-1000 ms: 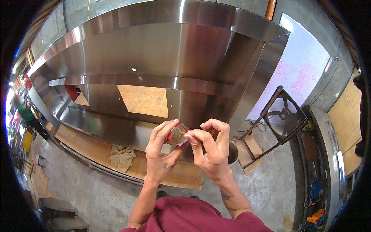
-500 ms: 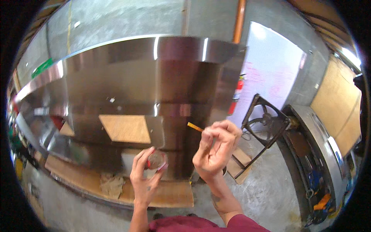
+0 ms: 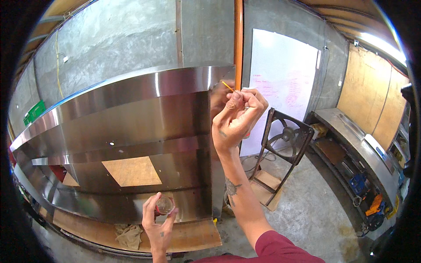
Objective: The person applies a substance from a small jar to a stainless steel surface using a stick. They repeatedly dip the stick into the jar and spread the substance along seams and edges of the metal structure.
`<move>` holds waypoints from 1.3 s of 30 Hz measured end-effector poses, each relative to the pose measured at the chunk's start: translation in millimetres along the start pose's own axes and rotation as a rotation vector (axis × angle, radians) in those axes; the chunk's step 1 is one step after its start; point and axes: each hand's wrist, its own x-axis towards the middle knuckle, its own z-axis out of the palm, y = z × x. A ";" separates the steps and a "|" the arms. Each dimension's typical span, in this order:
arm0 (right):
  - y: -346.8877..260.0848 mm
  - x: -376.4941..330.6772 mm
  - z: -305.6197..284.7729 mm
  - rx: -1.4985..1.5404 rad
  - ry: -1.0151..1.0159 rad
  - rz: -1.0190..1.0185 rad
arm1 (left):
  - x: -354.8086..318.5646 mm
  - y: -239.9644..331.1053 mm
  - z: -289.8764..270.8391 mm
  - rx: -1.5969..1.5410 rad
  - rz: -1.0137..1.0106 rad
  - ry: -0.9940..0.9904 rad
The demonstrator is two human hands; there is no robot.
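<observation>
My right hand (image 3: 239, 115) is raised and closed, pinching a thin yellow-orange stick (image 3: 226, 86) between thumb and fingertips. The stick's free end points up and left, close to the upper right corner of a large stainless steel hood-like unit (image 3: 166, 116); whether it touches the metal I cannot tell. Lower down, my left hand (image 3: 154, 222) is wrapped round a small round clear container (image 3: 165, 204) with a red edge, held in front of the unit's lower part. What the container holds is not clear.
A wooden board (image 3: 184, 236) with a crumpled cloth (image 3: 129, 236) lies under the steel unit. To the right stand a black-framed fan (image 3: 287, 136), a whiteboard (image 3: 280, 65) and a steel bench (image 3: 351, 131) with tools on its lower shelf. An orange pipe (image 3: 238, 39) runs up the wall.
My right hand has risen with the stick to the steel unit's upper right corner. The view has turned right and up. My left hand still holds the container and sits lower in view.
</observation>
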 end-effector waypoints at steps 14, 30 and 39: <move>1.0 2.3 -0.5 -0.093 -0.040 -0.074 | -0.2 -6.5 3.9 0.014 0.001 -0.013; -3.5 -6.0 -5.9 -0.046 -0.059 -0.080 | -2.8 -6.2 1.2 0.006 0.019 0.009; -6.6 -0.7 -4.2 -0.075 -0.059 -0.130 | -2.8 -5.4 0.9 0.001 0.010 0.011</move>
